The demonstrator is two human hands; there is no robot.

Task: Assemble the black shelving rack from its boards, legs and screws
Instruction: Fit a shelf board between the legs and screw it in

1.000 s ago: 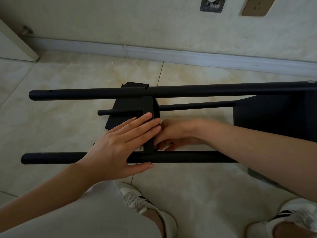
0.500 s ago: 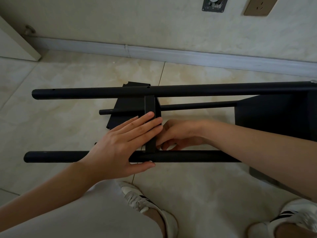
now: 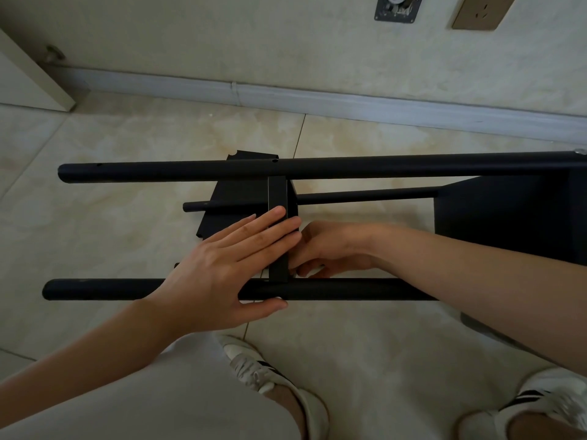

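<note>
Nearest the camera, at 6 o'clock, sit a pale trouser leg (image 3: 133, 404) and two white shoes with black stripes: one shoe (image 3: 263, 373) at centre, a second shoe (image 3: 552, 401) at 4 o'clock.

The black rack lies on its side on the tiled floor (image 3: 95, 227). Its near leg (image 3: 349, 290) runs from 9 to 3 o'clock. The left hand (image 3: 222, 268) lies flat, fingers straight, across this leg and against the middle board (image 3: 277, 198), which stands on edge between the near leg and the far leg (image 3: 381, 166); the thumb runs along the near leg's near side. The right hand (image 3: 330, 249) sits just right of the middle board with its fingers curled toward the board's lower edge; whether they grip anything cannot be determined.

A lower leg (image 3: 365, 196) runs behind the board. At 3 o'clock, an end board (image 3: 508, 223) joins the legs. A loose board (image 3: 235, 198) lies on the floor beneath. Farthest, at 12 o'clock, are the skirting (image 3: 349, 103) and a wall socket (image 3: 479, 9).
</note>
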